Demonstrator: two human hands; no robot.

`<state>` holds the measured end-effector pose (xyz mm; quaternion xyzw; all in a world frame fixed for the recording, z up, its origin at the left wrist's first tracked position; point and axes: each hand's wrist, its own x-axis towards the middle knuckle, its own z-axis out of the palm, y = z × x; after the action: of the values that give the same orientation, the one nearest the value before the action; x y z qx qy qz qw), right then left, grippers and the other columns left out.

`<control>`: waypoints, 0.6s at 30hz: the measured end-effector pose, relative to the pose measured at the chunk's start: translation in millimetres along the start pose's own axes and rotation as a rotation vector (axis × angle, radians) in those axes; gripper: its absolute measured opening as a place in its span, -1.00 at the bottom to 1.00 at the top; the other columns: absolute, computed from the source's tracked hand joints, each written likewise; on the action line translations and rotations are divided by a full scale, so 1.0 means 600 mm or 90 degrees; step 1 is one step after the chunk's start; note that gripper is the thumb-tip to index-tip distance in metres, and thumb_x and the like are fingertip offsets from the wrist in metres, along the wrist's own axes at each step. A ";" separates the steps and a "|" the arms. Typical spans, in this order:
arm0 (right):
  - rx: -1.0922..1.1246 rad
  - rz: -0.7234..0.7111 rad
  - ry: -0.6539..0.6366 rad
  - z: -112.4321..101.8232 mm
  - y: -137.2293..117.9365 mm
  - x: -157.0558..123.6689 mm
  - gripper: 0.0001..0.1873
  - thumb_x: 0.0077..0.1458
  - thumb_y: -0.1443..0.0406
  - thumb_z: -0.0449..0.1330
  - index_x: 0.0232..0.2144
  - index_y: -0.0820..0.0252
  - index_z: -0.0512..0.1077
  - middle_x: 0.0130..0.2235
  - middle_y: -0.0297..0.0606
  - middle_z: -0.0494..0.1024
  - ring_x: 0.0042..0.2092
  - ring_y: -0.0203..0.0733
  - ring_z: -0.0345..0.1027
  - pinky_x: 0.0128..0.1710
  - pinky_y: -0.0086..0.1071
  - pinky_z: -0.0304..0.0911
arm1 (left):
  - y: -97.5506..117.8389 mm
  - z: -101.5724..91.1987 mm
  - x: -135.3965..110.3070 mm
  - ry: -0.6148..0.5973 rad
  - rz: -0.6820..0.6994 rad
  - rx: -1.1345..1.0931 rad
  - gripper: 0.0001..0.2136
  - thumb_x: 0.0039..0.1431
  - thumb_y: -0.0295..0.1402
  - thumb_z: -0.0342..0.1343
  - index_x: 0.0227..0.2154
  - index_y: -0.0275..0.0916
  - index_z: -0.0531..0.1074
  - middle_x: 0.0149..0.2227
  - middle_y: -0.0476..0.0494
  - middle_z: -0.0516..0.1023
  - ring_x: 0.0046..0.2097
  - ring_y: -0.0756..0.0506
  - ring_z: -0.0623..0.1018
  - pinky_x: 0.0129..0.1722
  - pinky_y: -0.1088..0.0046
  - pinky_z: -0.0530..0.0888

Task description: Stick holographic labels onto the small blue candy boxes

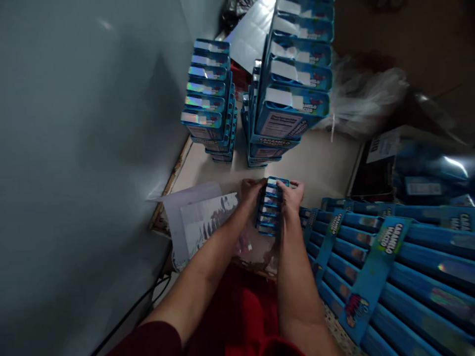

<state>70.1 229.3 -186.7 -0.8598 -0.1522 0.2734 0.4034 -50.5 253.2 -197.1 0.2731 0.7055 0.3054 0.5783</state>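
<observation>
A short row of blue candy boxes [270, 207] lies on the pale table in front of me, with white and shiny strips along their ends. My left hand [251, 190] presses against the far left side of this row, its fingers partly hidden. On the opposite side my right hand [292, 194] grips the row, thumb on top near the far end. Left of my forearm lie white sheets with silvery stickers [210, 217].
Two tall stacks of blue boxes rise behind, a left stack [205, 89] and a bigger right stack [293, 109]. More blue boxes [386, 257] fill the right side. A cardboard box [378, 163] and clear plastic bags [367, 99] lie beyond. A grey wall [74, 148] bounds the left.
</observation>
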 end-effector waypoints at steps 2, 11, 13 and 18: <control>0.097 0.084 -0.084 0.006 -0.001 0.008 -0.43 -0.28 0.21 0.42 -0.19 0.13 0.30 -0.36 -0.40 0.45 -0.33 -0.15 0.41 -0.29 -0.26 0.37 | 0.014 -0.038 -0.007 0.012 0.118 0.091 -0.62 -0.04 -0.27 0.42 -0.17 -0.21 0.45 -0.29 -0.16 0.60 -0.30 -0.12 0.55 -0.26 0.37 0.41; 0.047 -0.050 0.059 -0.045 0.016 -0.015 -0.35 -0.17 0.20 0.29 0.04 0.15 0.31 -0.16 -0.28 0.43 -0.15 -0.15 0.36 -0.08 -0.29 0.32 | 0.082 -0.437 0.024 0.182 0.508 0.554 -0.84 0.15 -0.22 0.21 -0.25 -0.15 0.53 -0.16 -0.25 0.62 -0.08 -0.30 0.55 0.10 0.11 0.36; 0.017 -0.072 0.077 -0.059 0.041 -0.039 -0.36 -0.09 0.12 0.27 0.06 0.17 0.31 -0.11 -0.20 0.44 -0.10 -0.11 0.35 -0.05 -0.28 0.31 | 0.067 -0.454 0.015 0.162 0.498 0.539 -0.84 0.17 -0.20 0.17 -0.28 -0.15 0.53 -0.19 -0.22 0.63 -0.11 -0.27 0.56 0.06 0.17 0.39; -0.023 -0.082 -0.007 -0.081 0.094 -0.087 -0.51 0.11 -0.08 0.02 -0.23 0.19 0.41 -0.32 -0.21 0.50 -0.24 -0.08 0.37 -0.17 -0.25 0.32 | -0.015 -0.325 -0.049 0.042 0.282 0.273 -0.79 0.12 -0.17 0.17 -0.28 -0.19 0.54 -0.27 -0.16 0.65 -0.19 -0.19 0.60 -0.07 0.30 0.46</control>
<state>59.2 138.9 -187.1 -0.8537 -0.2145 0.2487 0.4040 -237.3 203.1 -156.8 0.5262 0.6952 0.2770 0.4038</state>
